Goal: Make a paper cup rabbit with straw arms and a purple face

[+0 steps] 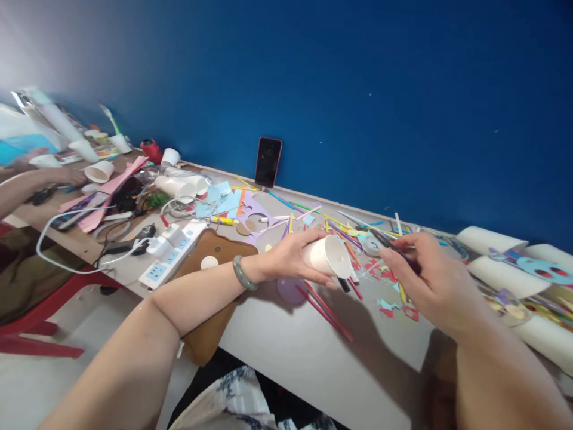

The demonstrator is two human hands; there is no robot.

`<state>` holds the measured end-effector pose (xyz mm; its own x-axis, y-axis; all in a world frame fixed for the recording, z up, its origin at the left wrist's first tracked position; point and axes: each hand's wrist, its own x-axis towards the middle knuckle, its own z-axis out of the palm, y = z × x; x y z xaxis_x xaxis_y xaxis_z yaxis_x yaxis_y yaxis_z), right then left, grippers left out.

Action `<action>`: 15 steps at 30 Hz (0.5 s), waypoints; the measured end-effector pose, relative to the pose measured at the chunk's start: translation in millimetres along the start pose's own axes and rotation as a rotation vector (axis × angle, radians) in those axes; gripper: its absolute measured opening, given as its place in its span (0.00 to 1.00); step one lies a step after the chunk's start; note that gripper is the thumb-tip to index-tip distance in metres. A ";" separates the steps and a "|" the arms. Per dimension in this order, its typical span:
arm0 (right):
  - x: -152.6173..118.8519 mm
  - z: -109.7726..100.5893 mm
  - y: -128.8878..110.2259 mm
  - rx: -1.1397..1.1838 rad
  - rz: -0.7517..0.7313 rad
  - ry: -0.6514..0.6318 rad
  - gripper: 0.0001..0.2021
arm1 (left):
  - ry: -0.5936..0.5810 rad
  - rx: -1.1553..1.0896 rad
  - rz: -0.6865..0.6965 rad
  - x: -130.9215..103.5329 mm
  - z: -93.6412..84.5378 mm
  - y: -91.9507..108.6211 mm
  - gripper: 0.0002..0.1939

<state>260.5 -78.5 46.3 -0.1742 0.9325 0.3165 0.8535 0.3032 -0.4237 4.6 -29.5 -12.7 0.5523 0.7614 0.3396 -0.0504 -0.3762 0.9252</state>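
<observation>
My left hand (293, 254) is wrapped round a white paper cup (329, 257), which lies on its side in the grip with its round base turned to the right. A small dark mark shows on that base. To the right, my right hand (423, 269) is closed on a dark slim tool (394, 245); its tip points left toward the cup, apart from it, and its exact kind is unclear. Below the cup are red sticks (329, 313) and a round purple piece (290, 291). Paper scraps (389, 306) and colored sticks (340, 226) lie between and behind my hands.
A phone (268, 161) leans on the blue wall. To the left are a power strip (173, 254), a brown pouch-like thing (210, 257), cables and more paper cups (174, 186). Several white cups (504, 276) lie at right. Another person's arm (40, 182) reaches in at far left.
</observation>
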 end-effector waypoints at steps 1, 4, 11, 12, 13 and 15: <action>-3.6 -1.6 -7.3 0.059 -0.011 0.022 0.14 | -0.038 -0.044 -0.003 -0.7 1.3 0.6 0.39; -16.5 -3.5 -23.6 0.139 -0.125 0.003 0.15 | -0.191 -0.201 -0.070 -2.5 1.7 3.4 0.36; -37.8 -8.0 -41.4 0.122 -0.379 0.127 0.07 | -0.474 -0.496 -0.266 -9.5 -1.2 15.5 0.39; -39.5 -8.6 -43.5 0.138 -0.389 0.149 0.06 | -0.461 -0.510 -0.272 -10.6 -0.2 16.2 0.38; -40.7 -8.7 -45.4 0.156 -0.392 0.159 0.06 | -0.435 -0.519 -0.279 -11.6 1.3 16.2 0.37; -40.6 -6.9 -48.6 0.187 -0.380 0.138 0.06 | -0.357 -0.548 -0.299 -12.6 4.9 13.9 0.33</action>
<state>229.4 -132.4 59.9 -0.3803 0.7168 0.5845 0.6360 0.6615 -0.3974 1.0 -47.0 -5.0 0.8415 0.5358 0.0692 -0.2131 0.2115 0.9539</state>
